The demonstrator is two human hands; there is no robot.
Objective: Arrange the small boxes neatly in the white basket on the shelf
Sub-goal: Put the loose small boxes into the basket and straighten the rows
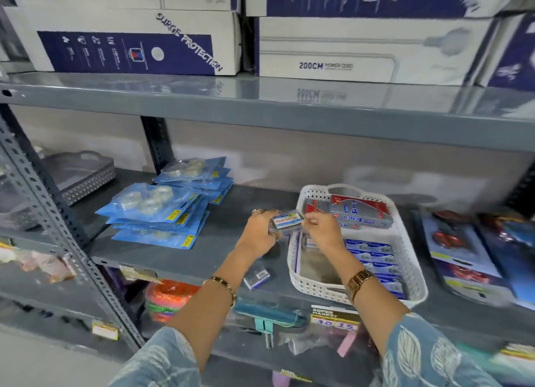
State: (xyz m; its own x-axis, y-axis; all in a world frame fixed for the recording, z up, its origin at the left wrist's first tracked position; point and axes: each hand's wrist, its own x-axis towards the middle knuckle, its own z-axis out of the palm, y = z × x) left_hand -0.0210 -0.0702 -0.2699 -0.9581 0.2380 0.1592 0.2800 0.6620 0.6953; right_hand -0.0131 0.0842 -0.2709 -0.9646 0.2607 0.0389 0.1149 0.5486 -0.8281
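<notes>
The white basket (411, 259) stands on the grey shelf, right of centre. A row of small blue boxes (373, 256) lines its right side, and red and silver boxes (362, 210) lie across its far end. My left hand (257, 236) grips a small clear-wrapped box (286, 220) with a white and blue label, just left of the basket's far corner. My right hand (324, 230) pinches the same box's right end, above the basket's left rim. Another small blue and white box (256, 276) lies loose on the shelf, left of the basket.
Stacks of blue tape packs (162, 210) lie on the shelf to the left. A grey basket (84, 175) sits at the far left. Blister packs (469, 253) lie right of the white basket. The upper shelf (260, 103) with large cartons hangs overhead.
</notes>
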